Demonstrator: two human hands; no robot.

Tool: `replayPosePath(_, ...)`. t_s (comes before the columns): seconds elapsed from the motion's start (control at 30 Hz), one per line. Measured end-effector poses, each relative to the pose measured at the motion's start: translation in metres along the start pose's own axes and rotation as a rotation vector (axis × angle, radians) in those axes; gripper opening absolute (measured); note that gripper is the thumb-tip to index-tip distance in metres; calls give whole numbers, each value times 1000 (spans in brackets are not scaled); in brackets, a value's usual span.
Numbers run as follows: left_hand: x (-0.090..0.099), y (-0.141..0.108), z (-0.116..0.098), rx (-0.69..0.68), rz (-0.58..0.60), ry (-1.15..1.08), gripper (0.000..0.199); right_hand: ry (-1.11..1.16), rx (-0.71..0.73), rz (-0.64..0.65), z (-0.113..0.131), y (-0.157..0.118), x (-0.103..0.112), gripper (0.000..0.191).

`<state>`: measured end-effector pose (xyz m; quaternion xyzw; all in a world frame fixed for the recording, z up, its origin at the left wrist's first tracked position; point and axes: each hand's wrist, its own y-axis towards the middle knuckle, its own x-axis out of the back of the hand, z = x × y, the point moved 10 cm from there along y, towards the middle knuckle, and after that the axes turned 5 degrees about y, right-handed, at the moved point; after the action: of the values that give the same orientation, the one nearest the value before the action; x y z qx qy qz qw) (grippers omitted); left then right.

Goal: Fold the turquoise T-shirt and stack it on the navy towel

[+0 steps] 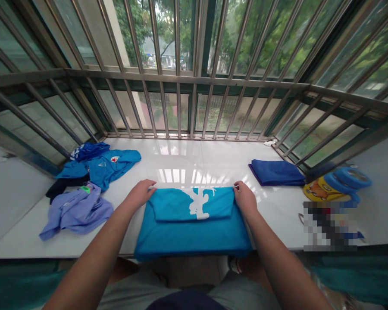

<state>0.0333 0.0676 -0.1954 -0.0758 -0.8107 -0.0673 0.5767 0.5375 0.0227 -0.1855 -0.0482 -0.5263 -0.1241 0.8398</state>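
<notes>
Daylight is pouring through the window bars (177,43), glare is streaking the white ledge (177,161) beyond the blue T-shirt (194,237), and my view is bowing at its edges.

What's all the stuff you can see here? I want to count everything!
Folded T-shirt: 1, blue with white print, front middle.
Top with star: 1, blue, left.
Crumpled shirt: 1, lilac, front left.
Cloth bundle: 1, dark blue, back left.
Folded cloth: 1, navy, right.
Cartoon item: 1, yellow, far right.
Blurred item: 1, colours unclear, front right.
Ledge: 1, white, under everything.
Window bars: many, grey, behind ledge.
Left hand: 1, on T-shirt's left edge.
Right hand: 1, on T-shirt's right edge.
</notes>
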Motion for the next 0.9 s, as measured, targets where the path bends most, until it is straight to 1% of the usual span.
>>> replayPosePath(0.1, -8, 1, -6, -39, 54, -30, 35, -19, 54, -12, 4, 3, -2, 26)
replayPosePath(0.17, -11, 1, -7, -48, 79, -46, 32, -23, 133, 6, 9, 4, -5, 34)
replayPosePath(0.2, -11, 0, -7, -49, 91, -51, 30, -33, 192, 48, 13, 3, -9, 39)
replayPosePath(0.27, -12, 1, -7, -42, 122, -60, 25, -68, 299, 176, 22, 2, -21, 44)
replayPosePath(0.33, -12, 5, -7, -30, 160, -69, 21, -104, 348, 288, 26, 3, -29, 39)
replayPosePath(0.4, -8, 11, -8, -20, 183, -74, 18, -116, 346, 323, 29, 9, -28, 25)
replayPosePath(0.43, -4, 16, -9, -17, 181, -74, 18, -114, 350, 320, 33, 14, -24, 19)
replayPosePath(0.5, 10, 27, -12, -17, 153, -68, 18, -110, 370, 291, 44, 23, -11, 15)
replayPosePath(0.57, 30, 37, -15, -21, 102, -59, 19, -101, 387, 234, 56, 32, 8, 18)
replayPosePath(0.63, 55, 41, -20, -38, 22, -37, 20, -71, 402, 144, 68, 36, 33, 22)
replayPosePath(0.7, 79, 34, -26, -68, -73, -13, 23, -20, 428, 51, 77, 32, 59, 24)
replayPosePath(0.77, 93, 15, -30, -98, -134, -6, 25, 34, 459, 3, 79, 19, 76, 24)
replayPosePath(0.8, 94, 3, -30, -108, -138, -14, 25, 53, 471, 8, 77, 10, 79, 24)
replayPosePath(0.83, 91, -10, -30, -115, -128, -25, 26, 64, 477, 22, 73, 1, 79, 24)
replayPosePath(0.9, 74, -40, -28, -126, -82, -48, 25, 63, 478, 66, 58, -21, 70, 26)
